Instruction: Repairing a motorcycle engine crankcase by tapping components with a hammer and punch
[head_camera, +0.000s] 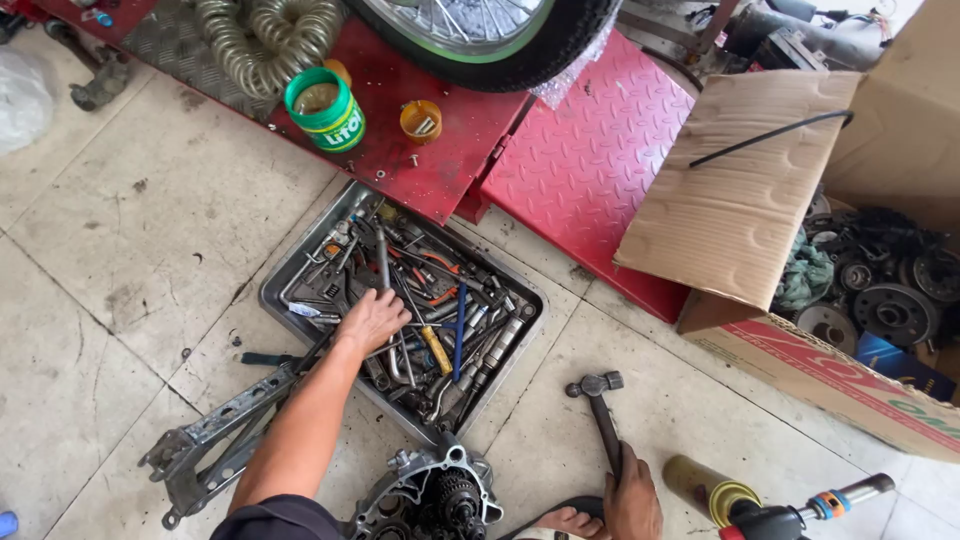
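Steel tools in the tray meet the loosely open left hand (right hand grips a hammer).

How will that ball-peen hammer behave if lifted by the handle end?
Probably head-heavy: the hammer has a metal head at the far end of a slim handle, and the right hand grips near the butt. Stiff, not floppy. The rounded head might roll slightly on the tiled floor.

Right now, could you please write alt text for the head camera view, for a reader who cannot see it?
Seen from above, a person's left hand reaches into a metal tray of mixed tools on a tiled floor, while the right hand grips the handle of a hammer. An engine casing lies near the person, with a red platform and an open cardboard box of parts beyond.
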